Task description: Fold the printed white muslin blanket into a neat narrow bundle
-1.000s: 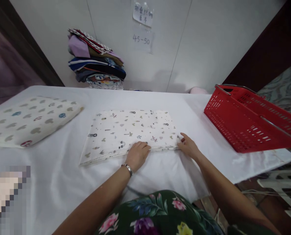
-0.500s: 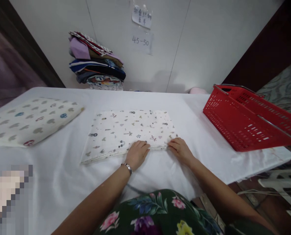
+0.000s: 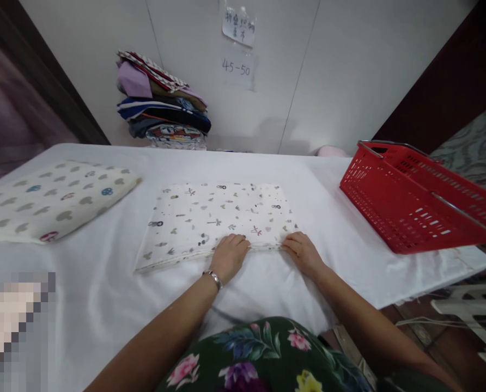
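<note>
A folded white cloth [image 3: 218, 212] with small grey, brown and reddish prints lies flat on the white-covered table [image 3: 324, 218] in front of me. My left hand [image 3: 230, 253], with a silver bracelet at the wrist, pinches the middle of its near edge. At the near right corner my right hand [image 3: 302, 250] grips the same layered edge, thumb and fingers closed on it. The undersides of both hands' fingers are partly hidden.
To the left lies another folded cloth [image 3: 59, 198] with grey cloud-like prints. A red basket [image 3: 414, 201] stands at the right table edge. Behind the table, a stack of folded fabrics [image 3: 165, 103] rests against the wall under paper signs [image 3: 238, 27]. A blurred patch covers the lower left.
</note>
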The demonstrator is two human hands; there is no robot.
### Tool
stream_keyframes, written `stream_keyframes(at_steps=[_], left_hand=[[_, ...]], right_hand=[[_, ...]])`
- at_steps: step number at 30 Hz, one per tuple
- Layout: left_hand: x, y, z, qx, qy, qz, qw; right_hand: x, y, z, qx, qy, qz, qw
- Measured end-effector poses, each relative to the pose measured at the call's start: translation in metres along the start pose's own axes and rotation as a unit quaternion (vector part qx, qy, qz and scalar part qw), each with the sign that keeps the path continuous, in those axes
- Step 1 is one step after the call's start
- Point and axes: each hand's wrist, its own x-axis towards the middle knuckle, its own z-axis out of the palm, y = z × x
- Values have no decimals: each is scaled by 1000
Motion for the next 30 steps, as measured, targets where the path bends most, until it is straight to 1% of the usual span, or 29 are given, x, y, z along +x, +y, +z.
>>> stream_keyframes(at_steps=[4,9,11,13,16,19,20,21,23,25,26,28,30], left_hand=[[1,0,0,-11,2,-9,1000],[0,1,-1,-25,-12,-19,999],[-2,0,-2,-33,-8,-19,999],[-4,0,-3,-42,9,-17,999],[-7,0,-3,-46,33,-21,998],[-9,1,-2,-33,33,-23,999],[-9,2,-2,-27,30,-21,999],[-9,2,-3,-19,27,-18,999],[-11,2,-5,4,19,-13,1000],[-15,0,-8,30,10,-8,999],[-18,-2,-10,40,6,-7,999],[-25,-9,-15,59,-1,-9,998],[-35,-20,-21,75,-6,-23,997]], right_hand=[[-3,3,3,6,-12,-17,1000],[-5,3,7,0,15,-24,1000],[-5,4,7,0,17,-24,1000],[-3,3,5,2,6,-16,1000],[6,-5,-1,16,3,-10,1000],[19,-23,-2,32,43,-39,998],[23,-29,1,29,46,-58,997],[26,-35,6,20,35,-78,996],[27,-42,20,-11,-12,-115,993],[21,-43,35,-48,-59,-137,988],[18,-41,42,-63,-70,-142,985],[11,-36,51,-82,-72,-147,983],[7,-32,55,-89,-62,-153,982]])
